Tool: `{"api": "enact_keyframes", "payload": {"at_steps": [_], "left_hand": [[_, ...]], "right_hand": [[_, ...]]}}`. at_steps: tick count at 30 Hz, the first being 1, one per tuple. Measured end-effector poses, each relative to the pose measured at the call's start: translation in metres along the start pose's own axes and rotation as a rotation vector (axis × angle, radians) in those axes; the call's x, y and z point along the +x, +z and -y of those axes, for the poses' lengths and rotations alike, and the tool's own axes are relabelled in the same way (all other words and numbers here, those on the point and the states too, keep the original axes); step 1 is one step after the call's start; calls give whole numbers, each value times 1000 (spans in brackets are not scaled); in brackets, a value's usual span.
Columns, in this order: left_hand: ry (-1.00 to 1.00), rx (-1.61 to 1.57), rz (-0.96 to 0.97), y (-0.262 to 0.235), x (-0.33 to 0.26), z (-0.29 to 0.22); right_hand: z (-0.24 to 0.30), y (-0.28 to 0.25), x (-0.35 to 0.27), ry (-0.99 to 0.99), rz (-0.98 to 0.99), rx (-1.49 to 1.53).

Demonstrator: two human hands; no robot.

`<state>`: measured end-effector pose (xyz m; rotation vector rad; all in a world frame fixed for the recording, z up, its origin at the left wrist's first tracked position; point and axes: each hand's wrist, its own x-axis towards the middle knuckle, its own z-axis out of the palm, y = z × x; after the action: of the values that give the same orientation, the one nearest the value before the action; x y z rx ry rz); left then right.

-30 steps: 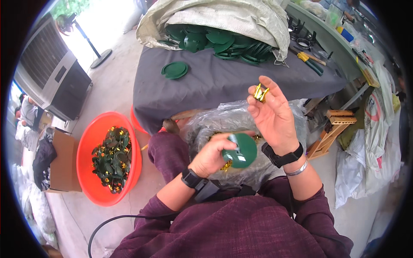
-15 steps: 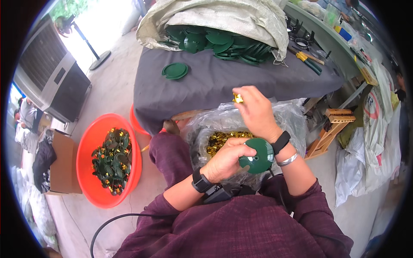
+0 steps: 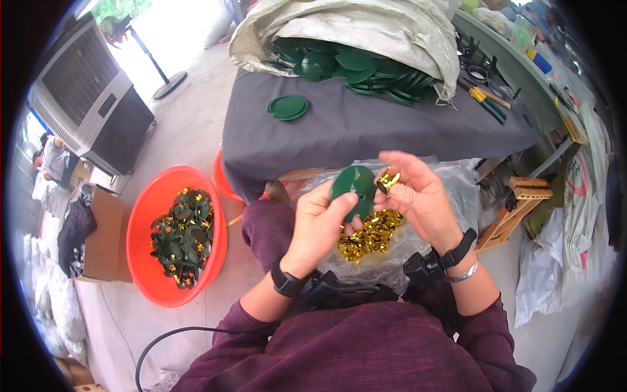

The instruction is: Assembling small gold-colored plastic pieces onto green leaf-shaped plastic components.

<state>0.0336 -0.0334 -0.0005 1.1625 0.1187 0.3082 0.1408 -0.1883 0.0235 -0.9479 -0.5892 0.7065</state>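
Observation:
My left hand (image 3: pixel 319 221) grips a round green plastic disc (image 3: pixel 353 186), thumb on its face near a small central hole. The disc is tilted up on edge. Close on its right, my right hand (image 3: pixel 418 199) pinches a small shiny gold piece (image 3: pixel 388 181) between thumb and fingers. Whether the gold piece touches the disc I cannot tell. Below both hands, a clear plastic bag (image 3: pixel 450 176) lies open with a heap of gold pieces (image 3: pixel 369 238) in it.
Across the grey-covered table (image 3: pixel 379 127), a white woven sack (image 3: pixel 366 26) spills green discs (image 3: pixel 353 65); a few more discs (image 3: pixel 287 106) lie apart. Yellow-handled pliers (image 3: pixel 486 104) rest at right. Left stands an orange basin (image 3: pixel 176 300) of green discs with gold pieces, beside a cardboard box (image 3: pixel 104 235).
My left hand has raised the green disc and turned it on edge. My right hand has come down and right with the gold piece, now beside the disc. The whole view has shifted slightly.

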Motion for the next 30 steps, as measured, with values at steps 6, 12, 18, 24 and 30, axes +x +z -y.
{"api": "enact_keyframes", "payload": {"at_steps": [6, 12, 18, 24, 30], "left_hand": [[9, 119, 23, 13, -2, -6], [23, 144, -20, 17, -3, -9], [70, 402, -5, 10, -2, 1], [703, 1084, -52, 13, -3, 5], [785, 1228, 27, 1, 1, 2]], "right_hand": [[-14, -7, 0, -104, 23, -174], [-15, 3, -4, -110, 42, -311], [-21, 2, -2, -420, 1, -944], [-23, 7, -2, -577, 8, -1200], [-36, 5, 3, 270, -60, -124]]}}
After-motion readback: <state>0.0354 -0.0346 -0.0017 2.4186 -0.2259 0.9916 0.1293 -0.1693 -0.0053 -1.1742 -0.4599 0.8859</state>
